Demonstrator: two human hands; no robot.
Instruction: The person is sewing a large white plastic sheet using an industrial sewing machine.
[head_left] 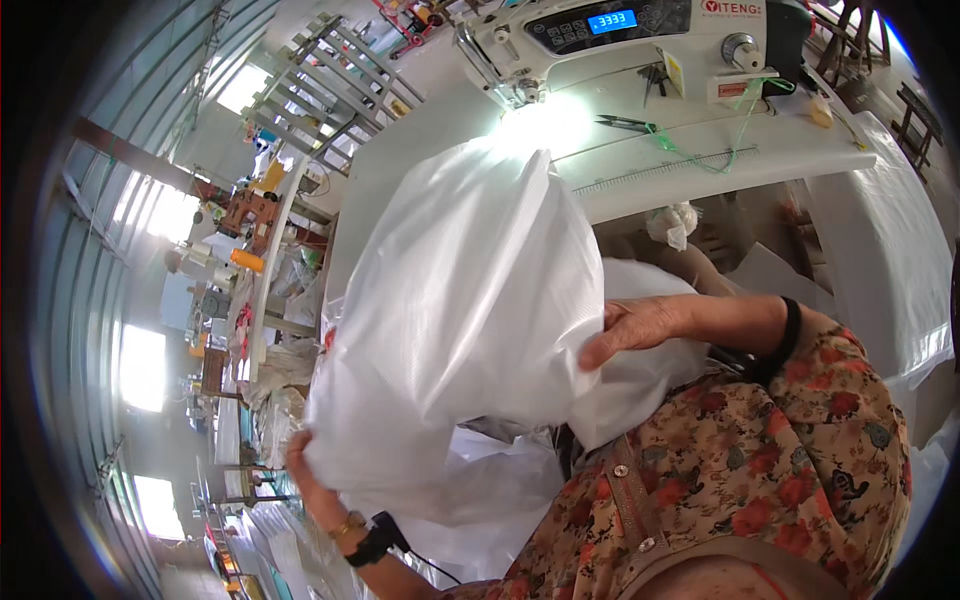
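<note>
A large, glossy white woven plastic sheet (470,290) hangs in folds from the sewing table down toward my lap. Its far end lies under the lit needle area of a white sewing machine (590,65). At the sheet's right edge, my right hand (640,325) is closed on it, thumb in front and fingers behind. Lower left, my left hand (308,470) grips the sheet's outer edge, its fingers partly hidden by the material. A black strap with a cable is round my left wrist.
On the white sewing table (700,150) lie thread snips (625,123), green cord (690,155) and small scissors (653,78). More white sheeting (880,250) hangs over the right side. A metal rack (325,85) and another sewing machine (250,218) stand to the left.
</note>
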